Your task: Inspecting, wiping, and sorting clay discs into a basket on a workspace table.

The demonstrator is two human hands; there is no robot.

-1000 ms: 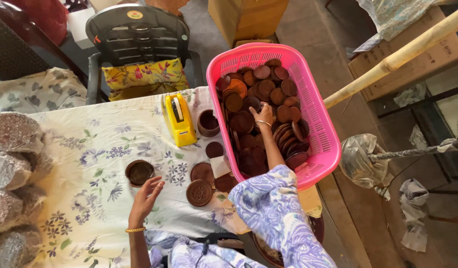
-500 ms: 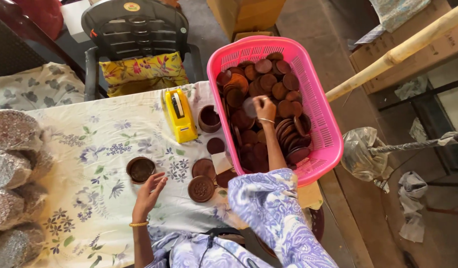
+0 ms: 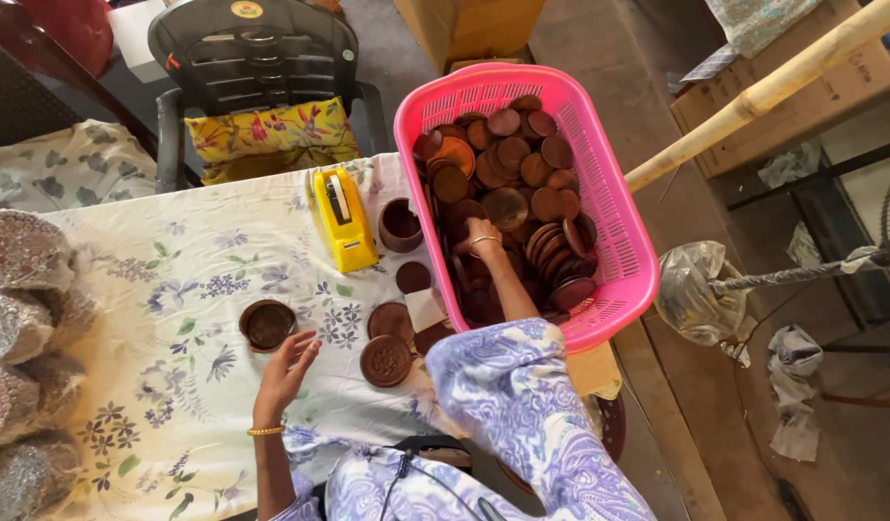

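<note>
One pink basket (image 3: 618,241), one yellow tape dispenser (image 3: 343,222), two hands.

Hidden among the brown discs (image 3: 507,169) in the pink basket (image 3: 614,217): fingertips of the right hand (image 3: 481,241), so no telling whether any disc is gripped. Cut off at the left edge: the bubble-wrapped bundles (image 3: 20,318) on the counter (image 3: 175,280); at the top edge, the back of the black chair (image 3: 252,43). Covered by the patterned sleeve (image 3: 507,386): the near rim of the basket and part of the counter's corner.
</note>
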